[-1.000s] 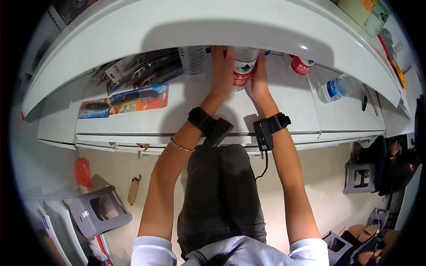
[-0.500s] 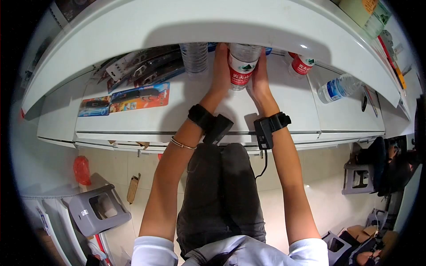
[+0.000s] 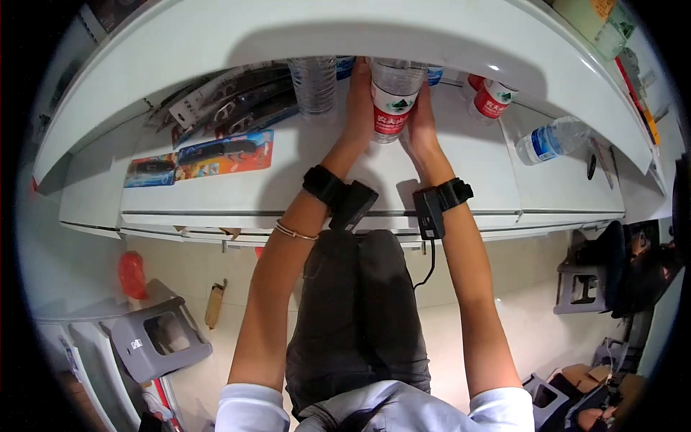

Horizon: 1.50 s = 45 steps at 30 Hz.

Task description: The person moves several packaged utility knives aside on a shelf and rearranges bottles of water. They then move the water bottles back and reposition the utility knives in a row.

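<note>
A water bottle [image 3: 393, 108] with a red, white and green label stands upright under the overhanging white edge, its top hidden. My left hand [image 3: 359, 108] is against its left side and my right hand [image 3: 422, 119] against its right side, so the two hands clasp it between them. Most of my fingertips are out of sight behind the bottle and the overhang. To the left of my left hand is a clear ribbed bottle [image 3: 314, 90]. Behind the clasped bottle, parts of blue-labelled bottles [image 3: 435, 74] show on either side.
Packaged knives [image 3: 224, 154] and several dark blister packs [image 3: 252, 108] lie on the left. Another red-labelled bottle [image 3: 491, 102] stands on the right, near a blue-labelled bottle [image 3: 553, 141] lying on its side. The white overhang [image 3: 324, 39] curves above my hands. Grey stools [image 3: 162, 338] are on the floor.
The view has shifted slightly, showing a little more beneath the overhang. Both hands stay at the sides of the red-labelled bottle, which remains upright in about the same place.
</note>
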Available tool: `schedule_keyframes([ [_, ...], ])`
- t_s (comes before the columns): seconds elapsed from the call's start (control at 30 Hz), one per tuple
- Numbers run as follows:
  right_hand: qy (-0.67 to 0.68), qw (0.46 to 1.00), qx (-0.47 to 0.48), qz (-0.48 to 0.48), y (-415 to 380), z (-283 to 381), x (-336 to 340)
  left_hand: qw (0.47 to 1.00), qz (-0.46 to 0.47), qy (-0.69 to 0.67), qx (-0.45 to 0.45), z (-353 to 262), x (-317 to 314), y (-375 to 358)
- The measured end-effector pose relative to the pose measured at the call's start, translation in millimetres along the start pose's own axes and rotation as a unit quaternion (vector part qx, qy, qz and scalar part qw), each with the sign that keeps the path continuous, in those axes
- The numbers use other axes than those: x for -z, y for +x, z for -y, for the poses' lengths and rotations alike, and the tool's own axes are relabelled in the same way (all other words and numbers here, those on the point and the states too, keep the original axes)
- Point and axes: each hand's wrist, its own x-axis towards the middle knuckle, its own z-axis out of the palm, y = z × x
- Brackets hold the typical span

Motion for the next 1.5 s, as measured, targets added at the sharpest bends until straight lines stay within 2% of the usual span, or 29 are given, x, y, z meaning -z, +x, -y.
schedule_keyframes([
  [0.07, 0.001, 1.0, -0.001, 0.003, -3, 0, 0, 0.999, -0.019, -0.035, 0.035, -12, -7, -6],
  [0.1, 0.004, 1.0, -0.002, -0.002, -1, -4, 3, 1.0, -0.016, -0.017, 0.017, -10, -5, -5],
  [0.27, 0.045, 0.999, -0.014, 0.009, 5, -13, 7, 0.994, -0.005, 0.084, -0.063, -9, -1, -2],
  [0.3, 0.041, 0.999, -0.024, -0.009, 6, -13, 6, 0.995, -0.01, 0.092, -0.035, -10, 1, 3],
  [0.4, 0.063, 0.997, -0.038, -0.01, 11, -17, 10, 0.975, -0.023, 0.204, -0.087, -9, 4, 1],
  [0.5, 0.063, 0.997, -0.043, 0.011, 9, -17, 10, 0.962, -0.054, 0.26, -0.055, -3, 7, -5],
  [0.6, 0.083, 0.996, -0.033, -0.011, 22, -33, 20, 0.991, -0.101, 0.066, -0.054, 30, 7, 6],
  [0.7, 0.028, 0.998, -0.044, -0.019, 11, -17, 9, 0.972, -0.136, -0.137, 0.137, -14, -23, -7],
  [0.8, 0.026, 0.997, -0.071, -0.032, 27, -27, 20, 0.975, -0.15, -0.106, 0.126, -22, -27, -7],
  [0.83, 0.049, 0.997, -0.052, -0.015, 30, -29, 20, 0.976, -0.165, -0.075, 0.124, -23, -27, -5],
  [0.97, 0.088, 0.995, -0.038, 0.003, 37, -33, 21, 0.992, -0.1, -0.046, 0.063, -4, -5, 5],
  [1.07, 0.076, 0.996, -0.052, -0.017, 44, -40, 30, 0.994, -0.064, -0.065, 0.064, 5, 5, 12],
  [1.2, 0.112, 0.991, -0.074, 0.005, 50, -47, 36, 0.989, -0.056, -0.063, 0.117, 5, 11, 14],
  [1.33, 0.093, 0.994, -0.044, 0.029, 50, -52, 37, 0.989, -0.071, -0.055, 0.117, 17, 18, 18],
  [1.5, 0.097, 0.993, -0.067, 0.018, 32, -32, 20, 0.985, -0.073, -0.055, 0.148, 25, 25, 22],
])
